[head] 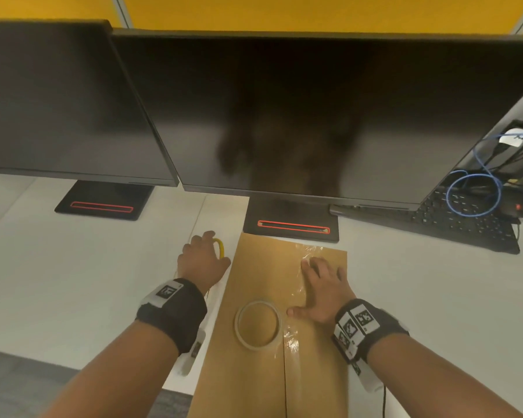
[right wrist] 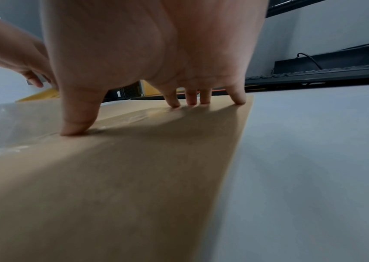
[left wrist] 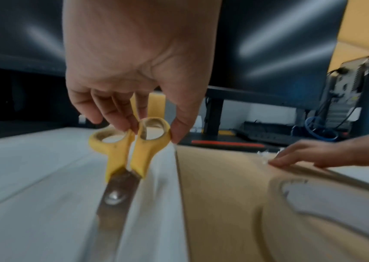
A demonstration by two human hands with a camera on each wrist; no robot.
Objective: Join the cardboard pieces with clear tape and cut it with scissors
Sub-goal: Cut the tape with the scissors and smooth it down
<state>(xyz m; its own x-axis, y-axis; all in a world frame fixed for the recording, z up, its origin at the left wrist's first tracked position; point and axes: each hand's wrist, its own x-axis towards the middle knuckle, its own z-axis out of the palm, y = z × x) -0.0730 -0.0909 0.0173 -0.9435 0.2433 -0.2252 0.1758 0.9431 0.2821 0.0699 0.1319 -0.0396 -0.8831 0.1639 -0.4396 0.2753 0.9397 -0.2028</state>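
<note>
While my right hand lies flat with fingers spread on the cardboard pieces, pressing the clear tape down along the seam, my left hand is over on the bench just beside the cardboard's left edge. Its grip is pinched on the yellow handles of the scissors, fingertips on one side and thumb on the other; the blades look closed and point back toward me, lying low over the bench. The tape roll sits on the cardboard, just left of the seam and near my right thumb.

A glossy strip already runs along the joint from the far end toward me, wrinkled in places, so the joining looks well underway. I can't tell whether the strip is already free of the roll. If it is, this pinch may simply be setting the scissors aside. If not, cutting the tape is the main thing left, plus smoothing those wrinkles.
</note>
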